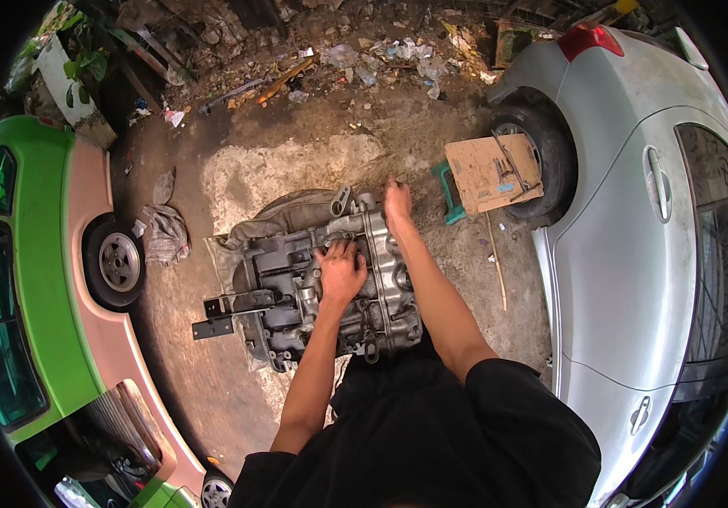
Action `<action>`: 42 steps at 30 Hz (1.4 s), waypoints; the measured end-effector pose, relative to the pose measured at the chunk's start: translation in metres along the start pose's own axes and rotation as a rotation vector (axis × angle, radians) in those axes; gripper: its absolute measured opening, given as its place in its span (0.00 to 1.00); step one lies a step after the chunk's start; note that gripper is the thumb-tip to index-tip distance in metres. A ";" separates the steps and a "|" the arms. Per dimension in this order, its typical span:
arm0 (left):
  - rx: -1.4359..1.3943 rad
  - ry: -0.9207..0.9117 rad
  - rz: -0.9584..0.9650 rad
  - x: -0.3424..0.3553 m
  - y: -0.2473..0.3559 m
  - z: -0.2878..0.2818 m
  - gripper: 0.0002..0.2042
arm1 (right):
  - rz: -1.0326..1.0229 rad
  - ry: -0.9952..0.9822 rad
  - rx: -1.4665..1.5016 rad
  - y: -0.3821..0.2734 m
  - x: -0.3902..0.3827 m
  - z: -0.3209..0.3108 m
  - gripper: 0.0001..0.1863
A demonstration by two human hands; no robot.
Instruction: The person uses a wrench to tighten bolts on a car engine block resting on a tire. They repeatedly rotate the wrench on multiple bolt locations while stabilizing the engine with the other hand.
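A greasy metal engine block (283, 262) with a ribbed silver cover (385, 271) lies on grey padding (220, 258) in front of me, dark brackets (232, 305) sticking out at its left. My left hand (340, 269) rests on its top, fingers apart and slightly bent over the castings. My right hand (396, 200) is at the engine's far right corner, fingers curled; what they hold there is too small to make out. A metal lug with holes (340, 200) stands up just left of it.
A green-and-pink vehicle (67, 279) flanks me on the left, a silver car (635, 254) on the right. Cardboard (482, 169) with tools lies on a teal stool (451, 195), a thin stick (495, 262) below it. Crumpled sacking (167, 233) and scattered litter (347, 59) lie on the ground.
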State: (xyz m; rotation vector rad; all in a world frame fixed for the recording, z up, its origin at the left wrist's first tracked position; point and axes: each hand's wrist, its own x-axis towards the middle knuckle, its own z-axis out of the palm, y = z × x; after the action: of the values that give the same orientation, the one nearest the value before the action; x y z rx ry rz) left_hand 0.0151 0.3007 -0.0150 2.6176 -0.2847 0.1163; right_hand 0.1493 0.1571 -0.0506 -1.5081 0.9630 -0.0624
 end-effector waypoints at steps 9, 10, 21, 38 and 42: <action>-0.101 0.176 0.024 0.001 -0.002 0.004 0.10 | -0.050 -0.024 -0.118 -0.006 0.002 0.001 0.31; -0.122 0.172 0.017 0.001 -0.002 0.003 0.10 | -0.081 -0.036 -0.215 -0.008 0.002 0.000 0.30; -0.161 0.146 0.022 0.002 -0.004 0.000 0.10 | -0.536 -0.078 -0.268 -0.012 -0.053 -0.024 0.15; -0.172 0.219 0.033 0.002 -0.002 0.000 0.06 | -1.091 -0.773 -0.302 0.064 -0.101 -0.146 0.10; -0.172 0.186 0.019 0.001 -0.003 0.001 0.07 | -1.131 -0.776 -0.228 0.062 -0.090 -0.145 0.11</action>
State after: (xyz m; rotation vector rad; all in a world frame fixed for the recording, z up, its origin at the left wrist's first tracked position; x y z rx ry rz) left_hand 0.0169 0.3026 -0.0174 2.4136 -0.2427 0.3253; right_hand -0.0222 0.1023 -0.0270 -1.8933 -0.5706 -0.1603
